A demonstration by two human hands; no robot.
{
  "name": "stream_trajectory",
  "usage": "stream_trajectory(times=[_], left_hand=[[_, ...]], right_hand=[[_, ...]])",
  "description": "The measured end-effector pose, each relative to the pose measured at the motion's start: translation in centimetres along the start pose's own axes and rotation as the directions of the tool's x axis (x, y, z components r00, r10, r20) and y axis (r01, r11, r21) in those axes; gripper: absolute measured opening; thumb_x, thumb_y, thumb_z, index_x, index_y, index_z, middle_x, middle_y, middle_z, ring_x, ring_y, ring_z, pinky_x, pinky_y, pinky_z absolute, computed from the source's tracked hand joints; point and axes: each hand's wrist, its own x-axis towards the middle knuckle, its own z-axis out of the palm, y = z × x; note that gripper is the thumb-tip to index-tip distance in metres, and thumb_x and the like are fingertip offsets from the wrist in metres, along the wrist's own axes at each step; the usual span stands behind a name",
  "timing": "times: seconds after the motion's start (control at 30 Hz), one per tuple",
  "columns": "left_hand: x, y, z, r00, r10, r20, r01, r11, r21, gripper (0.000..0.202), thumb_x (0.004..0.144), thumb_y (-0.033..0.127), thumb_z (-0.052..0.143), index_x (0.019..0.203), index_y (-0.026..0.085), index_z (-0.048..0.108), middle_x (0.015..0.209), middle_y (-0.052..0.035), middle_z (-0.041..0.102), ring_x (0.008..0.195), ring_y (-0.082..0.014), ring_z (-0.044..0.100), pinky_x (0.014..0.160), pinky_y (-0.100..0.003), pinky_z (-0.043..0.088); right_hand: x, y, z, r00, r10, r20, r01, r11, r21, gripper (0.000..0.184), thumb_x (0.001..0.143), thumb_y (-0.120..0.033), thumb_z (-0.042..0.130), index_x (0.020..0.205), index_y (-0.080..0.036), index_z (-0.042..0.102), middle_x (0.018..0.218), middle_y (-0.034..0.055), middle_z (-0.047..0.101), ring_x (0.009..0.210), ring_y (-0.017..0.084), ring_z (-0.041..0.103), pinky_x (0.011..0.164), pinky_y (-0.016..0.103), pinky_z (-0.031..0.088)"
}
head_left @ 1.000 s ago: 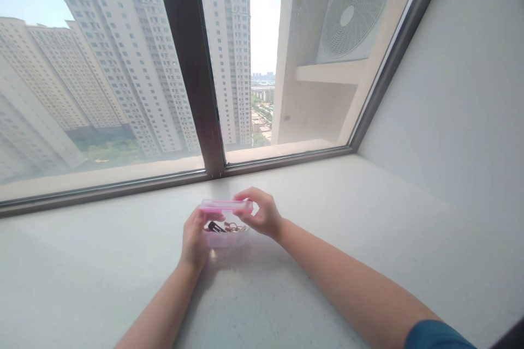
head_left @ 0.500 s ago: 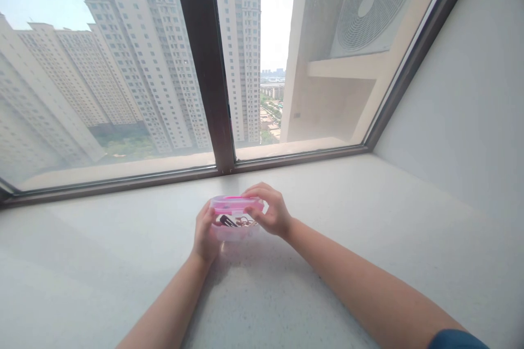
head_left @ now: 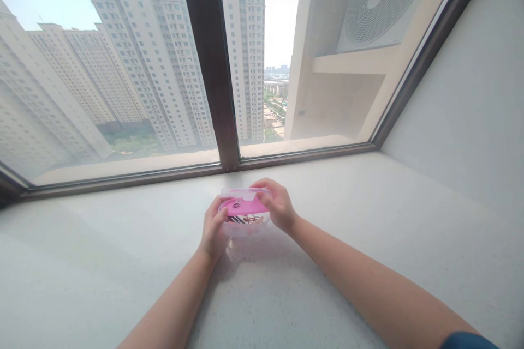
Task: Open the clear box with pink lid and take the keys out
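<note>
A small see-through plastic box stands on the white sill, with dark, clip-like items and brownish pieces showing inside. Its pink lid has a clear rim and leans over the contents; whether it touches the box at the back I cannot tell. A small dark mark or ring shows on the pink. My left hand is closed around the box's left side, thumb near the lid's edge. Gripping the lid's right end and rim is my right hand, fingers behind and thumb in front.
The pale speckled sill stretches out on both sides of the box. Behind it runs a dark window frame with an upright post. A white wall closes off the right side.
The lid has tilted so that more of its pink face and a clear rim above it show. Both hands stay on the box and lid; the whole view has shifted slightly.
</note>
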Motion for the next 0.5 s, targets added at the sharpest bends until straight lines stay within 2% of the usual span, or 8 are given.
stream_trajectory(times=[0.1, 0.23, 0.33, 0.5], left_hand=[[-0.02, -0.03, -0.03, 1.0, -0.003, 0.022, 0.003, 1.0, -0.02, 0.031, 0.076, 0.041, 0.055, 0.095, 0.017, 0.062, 0.092, -0.0046, 0.063, 0.084, -0.023, 0.06, 0.069, -0.028, 0.046], [-0.12, 0.24, 0.25, 0.999, -0.021, 0.042, 0.023, 0.999, -0.035, 0.033, 0.075, 0.041, 0.055, 0.097, 0.017, 0.061, 0.095, -0.0056, 0.064, 0.088, -0.025, 0.06, 0.074, -0.031, 0.046], [-0.15, 0.52, 0.58, 0.998, -0.019, 0.064, 0.022, 0.998, -0.051, 0.038, 0.075, 0.04, 0.055, 0.104, 0.017, 0.061, 0.101, -0.0074, 0.064, 0.093, -0.0266, 0.06, 0.078, -0.033, 0.046], [-0.01, 0.36, 0.68, 0.998, 0.008, 0.057, -0.005, 0.999, -0.045, 0.041, 0.067, 0.039, 0.06, 0.101, 0.017, 0.061, 0.101, -0.0076, 0.065, 0.094, -0.0277, 0.059, 0.077, -0.032, 0.044]], right_hand=[[-0.05, 0.24, 0.15, 0.999, 0.045, -0.012, -0.044, 0.998, 0.044, 0.028, 0.086, -0.041, 0.052, 0.096, -0.017, 0.062, 0.089, 0.0061, 0.064, 0.08, 0.02, 0.059, 0.073, 0.033, 0.046], [-0.04, 0.32, 0.27, 0.999, 0.025, -0.043, -0.022, 0.997, 0.074, 0.032, 0.085, -0.042, 0.054, 0.105, -0.018, 0.058, 0.098, 0.0077, 0.063, 0.092, 0.022, 0.058, 0.084, 0.037, 0.045], [-0.02, 0.32, 0.3, 0.999, 0.024, -0.04, -0.021, 0.997, 0.073, 0.039, 0.082, -0.044, 0.057, 0.112, -0.019, 0.053, 0.106, 0.0089, 0.059, 0.095, 0.022, 0.056, 0.086, 0.038, 0.045], [-0.08, 0.72, 0.35, 0.996, 0.06, -0.064, -0.054, 0.994, 0.095, 0.044, 0.084, -0.046, 0.055, 0.119, -0.021, 0.047, 0.113, 0.0105, 0.055, 0.098, 0.023, 0.055, 0.086, 0.04, 0.046]])
